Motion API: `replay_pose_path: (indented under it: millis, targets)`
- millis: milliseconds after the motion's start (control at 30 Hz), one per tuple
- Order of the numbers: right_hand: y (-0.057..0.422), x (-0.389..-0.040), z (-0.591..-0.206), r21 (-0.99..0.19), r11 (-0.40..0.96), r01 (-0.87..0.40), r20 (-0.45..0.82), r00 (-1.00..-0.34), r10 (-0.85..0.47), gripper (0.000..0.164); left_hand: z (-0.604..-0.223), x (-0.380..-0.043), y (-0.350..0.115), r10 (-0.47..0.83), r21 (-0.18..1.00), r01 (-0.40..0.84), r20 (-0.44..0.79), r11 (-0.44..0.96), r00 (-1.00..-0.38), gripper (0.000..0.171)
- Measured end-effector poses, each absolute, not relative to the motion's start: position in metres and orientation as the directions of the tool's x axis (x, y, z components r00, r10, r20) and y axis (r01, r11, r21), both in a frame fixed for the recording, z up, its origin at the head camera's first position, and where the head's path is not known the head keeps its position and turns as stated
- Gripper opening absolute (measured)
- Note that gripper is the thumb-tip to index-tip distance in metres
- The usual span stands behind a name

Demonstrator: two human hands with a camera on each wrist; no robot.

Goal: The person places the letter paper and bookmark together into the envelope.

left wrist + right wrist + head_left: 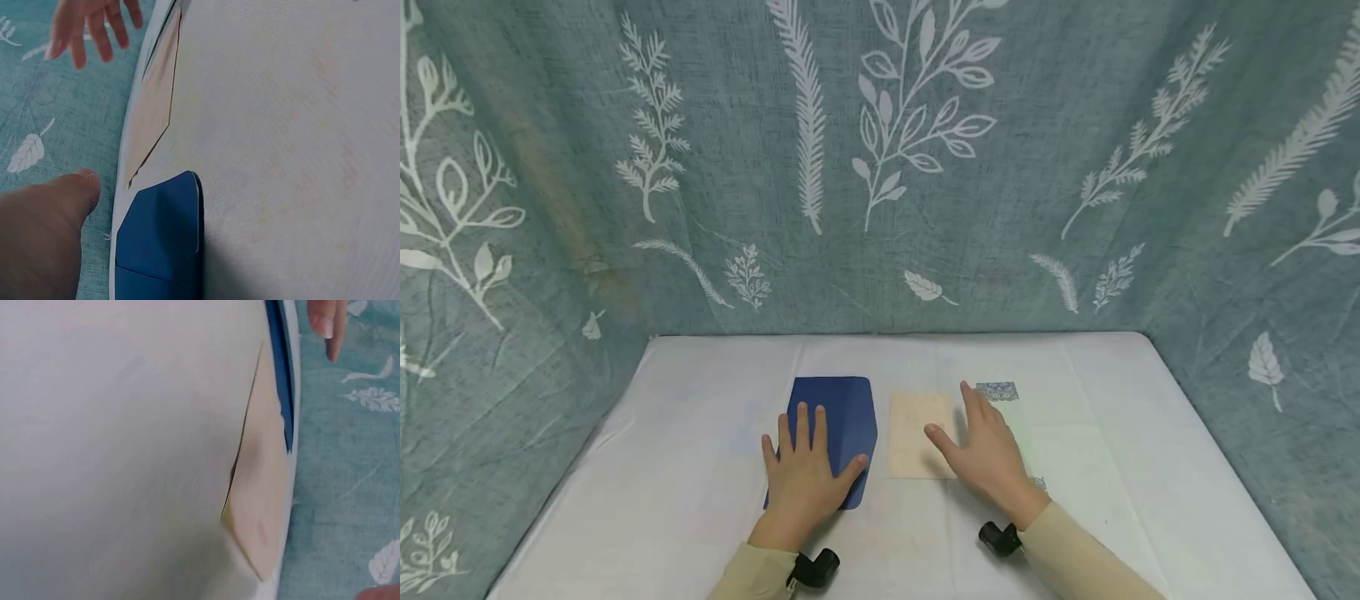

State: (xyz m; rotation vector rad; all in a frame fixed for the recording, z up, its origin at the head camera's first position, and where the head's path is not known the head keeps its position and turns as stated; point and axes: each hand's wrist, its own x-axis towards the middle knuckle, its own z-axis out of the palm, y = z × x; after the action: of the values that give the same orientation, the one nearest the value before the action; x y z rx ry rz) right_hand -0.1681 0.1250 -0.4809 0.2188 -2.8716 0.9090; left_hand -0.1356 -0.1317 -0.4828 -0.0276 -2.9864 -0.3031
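A flat dark blue envelope (853, 408) with angled right-hand corners lies on the white table. My left hand (805, 487) is over it, fingers spread and straight, with the thumb reaching toward its right edge. Right of the envelope is a cream sheet of paper (917, 433). My right hand (992, 454) hovers above that sheet's right edge, fingers extended and thumb apart, holding nothing. Partly hidden beneath this hand is a pale green sheet (1018, 421) with a patterned blue-grey band at its top. In the right wrist view the cream paper (259, 487) shows a slightly raised edge.
The white cloth-covered table (685, 433) extends around the papers on all sides. Behind it and at both sides hangs a blue-green curtain (715, 167) printed with white leaves. Each wrist carries a small black camera (816, 568).
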Motion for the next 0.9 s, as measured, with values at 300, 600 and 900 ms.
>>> replay_pose_path:
  millis: [300, 600, 900]
  targets:
    - [0.097, -0.176, -0.483, -0.771, 0.611, -0.183, 0.181, -0.981, -0.065, 0.079, -0.489, -0.138, -0.133, -0.010, 0.201, 0.018, 0.139, 0.979, -0.990, 0.099]
    - [0.071, -0.181, -0.491, -0.895, 0.403, -0.191, 0.117, -0.973, -0.201, 0.071, -0.491, -0.137, -0.133, -0.032, 0.214, -0.016, 0.072, 0.977, -0.997, 0.097]
    - [0.047, -0.187, -0.497, -0.928, 0.300, -0.220, 0.133, -0.950, -0.283, 0.063, -0.493, -0.135, -0.135, -0.028, 0.222, -0.018, 0.040, 0.975, -0.999, 0.089]
